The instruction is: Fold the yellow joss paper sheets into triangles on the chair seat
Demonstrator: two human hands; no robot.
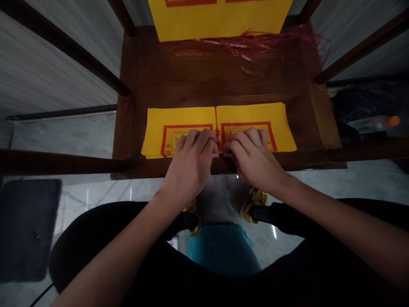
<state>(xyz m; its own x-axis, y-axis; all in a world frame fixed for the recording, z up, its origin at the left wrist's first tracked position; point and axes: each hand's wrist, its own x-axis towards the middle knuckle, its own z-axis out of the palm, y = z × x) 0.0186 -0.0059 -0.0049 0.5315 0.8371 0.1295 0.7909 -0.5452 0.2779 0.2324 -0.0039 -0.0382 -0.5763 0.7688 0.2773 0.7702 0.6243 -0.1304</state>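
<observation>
A stack of yellow paper [182, 116] with red-framed prints lies on a brown wooden surface, close to its front edge. Around its middle runs a red string [216, 115], upright in view. My left hand [194, 155] rests over the left print, fingers curled and fingertips pinched at the stack's front middle. Just right of it, my right hand [249, 151] is closed too, its fingertips near the string's front end. A small gap parts the two hands. What lies between the fingertips is too small to make out.
Red plastic strands [255, 44] lie at the back of the wooden surface [204, 83], beside a larger yellow sheet [220, 23]. Wooden bars rise at both sides. A bottle with an orange cap [393, 121] is at right; a teal stool [222, 249] is below.
</observation>
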